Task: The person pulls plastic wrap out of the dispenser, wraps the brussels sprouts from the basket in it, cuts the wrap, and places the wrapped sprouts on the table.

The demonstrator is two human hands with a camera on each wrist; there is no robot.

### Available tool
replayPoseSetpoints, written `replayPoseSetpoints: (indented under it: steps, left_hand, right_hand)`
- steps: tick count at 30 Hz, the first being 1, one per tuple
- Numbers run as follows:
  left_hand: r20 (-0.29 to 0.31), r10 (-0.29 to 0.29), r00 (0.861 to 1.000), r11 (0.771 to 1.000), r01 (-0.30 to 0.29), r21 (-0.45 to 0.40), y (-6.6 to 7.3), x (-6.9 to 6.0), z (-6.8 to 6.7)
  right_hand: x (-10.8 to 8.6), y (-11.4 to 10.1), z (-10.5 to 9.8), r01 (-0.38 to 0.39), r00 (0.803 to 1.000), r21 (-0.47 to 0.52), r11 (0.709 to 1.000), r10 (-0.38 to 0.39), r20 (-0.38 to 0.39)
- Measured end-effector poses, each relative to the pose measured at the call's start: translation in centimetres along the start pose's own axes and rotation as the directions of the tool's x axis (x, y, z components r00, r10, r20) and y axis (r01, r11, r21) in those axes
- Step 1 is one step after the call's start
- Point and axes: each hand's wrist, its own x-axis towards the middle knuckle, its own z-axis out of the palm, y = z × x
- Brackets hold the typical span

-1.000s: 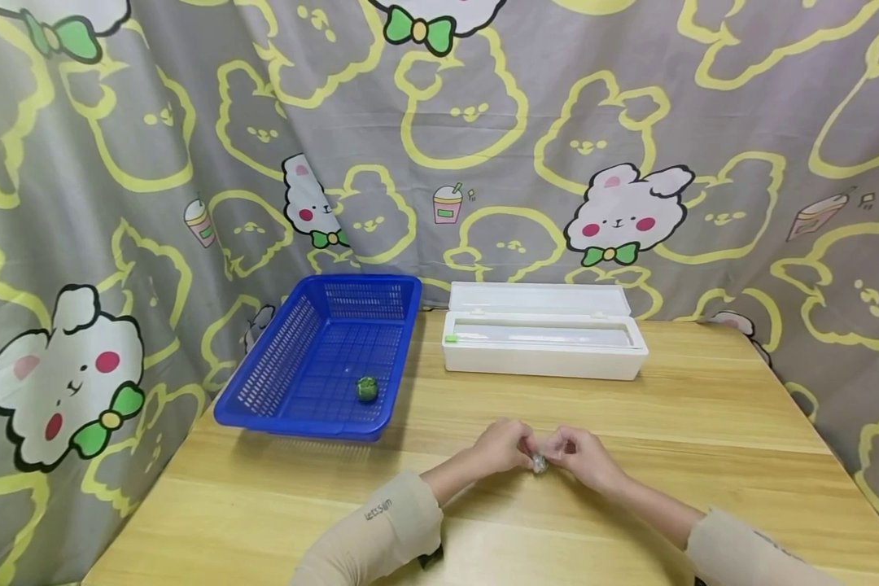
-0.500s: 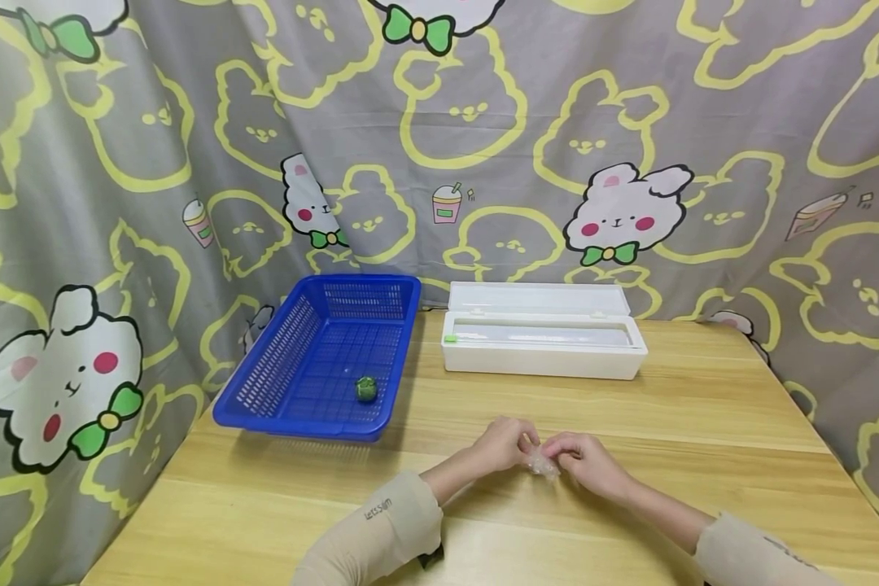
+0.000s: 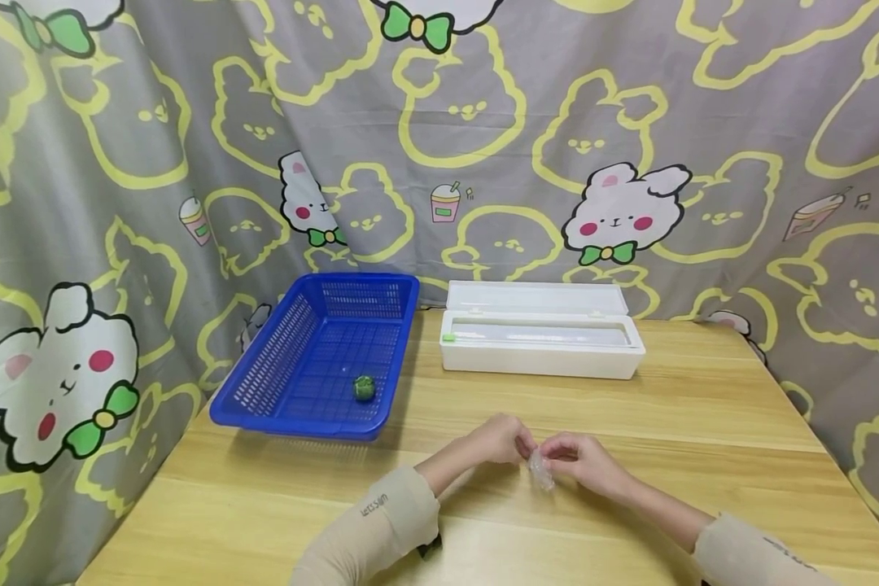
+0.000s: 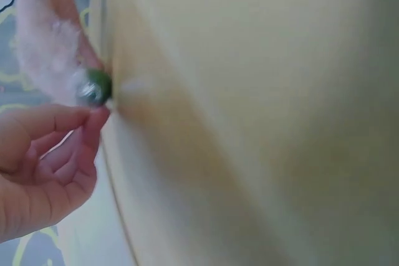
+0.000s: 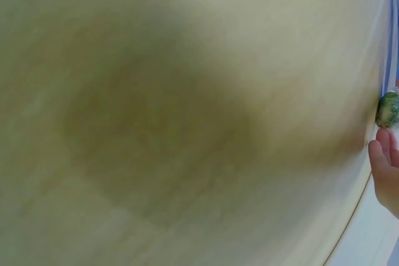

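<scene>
Your left hand (image 3: 503,439) pinches the green ball (image 4: 97,86) between close fingertips, your right hand (image 3: 588,464) its clear film (image 3: 541,474); draw that snug, gently

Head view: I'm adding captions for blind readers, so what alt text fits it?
A person's left hand and right hand pinch crumpled clear film over a wooden table. Farther back sit an open white box and, to its left, a blue basket holding a small round green item.
</scene>
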Motion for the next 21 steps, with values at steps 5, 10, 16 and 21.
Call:
replayPoseSetpoints:
  steps: [5,10,16,21]
  left_hand:
    - [0.094,-0.017,0.995,0.999,0.021,-0.043,-0.1,-0.1,-0.9]
    - [0.066,-0.066,0.996,0.990,0.074,-0.121,-0.3,-0.1,-0.6]
    - [0.002,-0.059,0.998,0.995,0.059,-0.079,-0.1,-0.2,-0.2]
    - [-0.032,-0.010,0.999,0.999,0.009,-0.032,-0.2,-0.3,0.3]
  right_hand:
    - [0.0,0.1,0.1,0.018,1.000,0.031,0.999,-0.018,0.013]
    - [0.1,0.2,0.2,-0.008,1.000,0.013,1.000,0.007,0.019]
    - [-0.1,0.1,0.3,0.024,1.000,-0.025,0.999,-0.024,-0.011]
    - [-0.1,-0.1,0.5,0.019,0.999,-0.031,0.999,-0.020,-0.027]
